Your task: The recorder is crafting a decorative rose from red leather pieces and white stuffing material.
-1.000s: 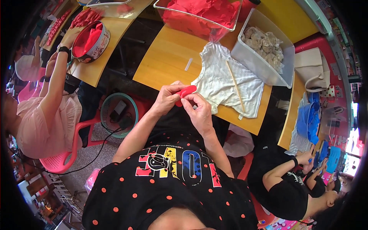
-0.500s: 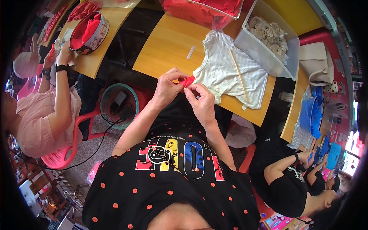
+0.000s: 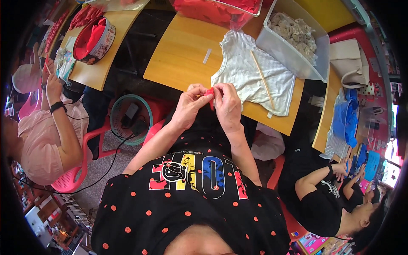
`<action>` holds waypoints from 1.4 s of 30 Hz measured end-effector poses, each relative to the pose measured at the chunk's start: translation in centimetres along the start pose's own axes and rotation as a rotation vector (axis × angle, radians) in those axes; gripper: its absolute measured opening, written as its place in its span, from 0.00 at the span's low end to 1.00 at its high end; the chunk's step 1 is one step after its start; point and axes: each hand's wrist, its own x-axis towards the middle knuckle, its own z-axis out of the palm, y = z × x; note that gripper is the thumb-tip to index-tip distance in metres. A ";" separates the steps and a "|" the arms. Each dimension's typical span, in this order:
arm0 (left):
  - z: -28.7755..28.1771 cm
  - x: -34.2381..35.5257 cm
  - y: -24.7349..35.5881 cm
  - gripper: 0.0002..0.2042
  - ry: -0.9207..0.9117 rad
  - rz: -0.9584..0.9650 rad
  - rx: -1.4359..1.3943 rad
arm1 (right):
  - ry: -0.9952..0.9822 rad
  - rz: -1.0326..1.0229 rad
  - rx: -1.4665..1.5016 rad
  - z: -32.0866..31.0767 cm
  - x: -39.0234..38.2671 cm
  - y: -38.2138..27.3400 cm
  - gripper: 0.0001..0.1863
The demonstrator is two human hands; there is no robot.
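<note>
Between my two hands, near the front edge of the yellow table (image 3: 170,59), is a small piece of red fabric (image 3: 210,92). My left hand (image 3: 191,106) pinches it from the left with thumb and fingers. My right hand (image 3: 227,106) grips it from the right, its fingertips close against the left ones, so much of the piece is hidden. A white sleeveless shirt (image 3: 238,59) lies on the table just beyond my hands, with a thin wooden stick (image 3: 263,80) across it and a small white strip (image 3: 207,56) beside it.
Bins of red fabric (image 3: 212,8) and beige scraps (image 3: 289,34) stand at the back. A co-worker in pink (image 3: 42,144) works at left near a round tin (image 3: 106,42) and teal basket (image 3: 117,121). At right are co-workers in black (image 3: 318,204) and blue fabric (image 3: 344,119).
My right hand has risen and turned, closing in on my left hand; the red piece now shows less. The left co-worker's hands have shifted, now holding a thin pinkish item.
</note>
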 end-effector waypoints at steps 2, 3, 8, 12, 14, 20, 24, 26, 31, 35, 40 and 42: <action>-0.8 0.2 -0.3 0.06 -0.101 -0.045 0.125 | -0.014 -0.010 0.004 -0.1 0.1 0.4 0.03; -0.8 0.3 -0.1 0.08 -0.151 -0.087 0.061 | -0.058 -0.015 0.054 -0.1 0.0 0.6 0.03; -2.3 0.3 0.8 0.10 -0.381 -0.405 -0.391 | -0.232 0.032 0.242 -0.8 0.1 0.5 0.02; -1.0 -0.1 1.3 0.11 -0.203 -0.458 -0.527 | -0.186 0.097 0.284 -0.8 0.3 -0.4 0.04; -0.7 0.1 1.4 0.11 -0.104 -0.442 -0.531 | -0.073 0.093 0.286 -0.9 0.4 -0.8 0.05; -0.5 0.6 1.1 0.11 -0.146 -0.351 -0.352 | -0.029 0.003 0.206 -1.6 -0.2 -1.1 0.05; -1.4 1.1 -0.6 0.11 0.014 -0.036 0.203 | -0.008 -0.008 0.074 -0.8 -0.5 -0.5 0.04; -1.5 1.2 -0.6 0.11 0.034 0.089 0.491 | -0.040 0.099 0.046 -0.2 -1.3 0.4 0.04; -1.6 0.8 1.3 0.09 0.052 0.288 0.985 | -0.067 0.410 0.425 0.2 -2.6 1.1 0.06; -1.1 1.0 3.5 0.09 0.075 0.244 1.031 | -0.110 0.713 1.036 0.0 -2.6 2.0 0.07; -0.7 0.3 3.3 0.10 0.169 0.121 0.756 | 0.076 0.646 0.891 1.1 -2.4 0.6 0.09; -0.4 -0.6 3.2 0.11 0.164 0.058 0.560 | 0.083 0.585 0.846 1.1 -2.5 0.2 0.10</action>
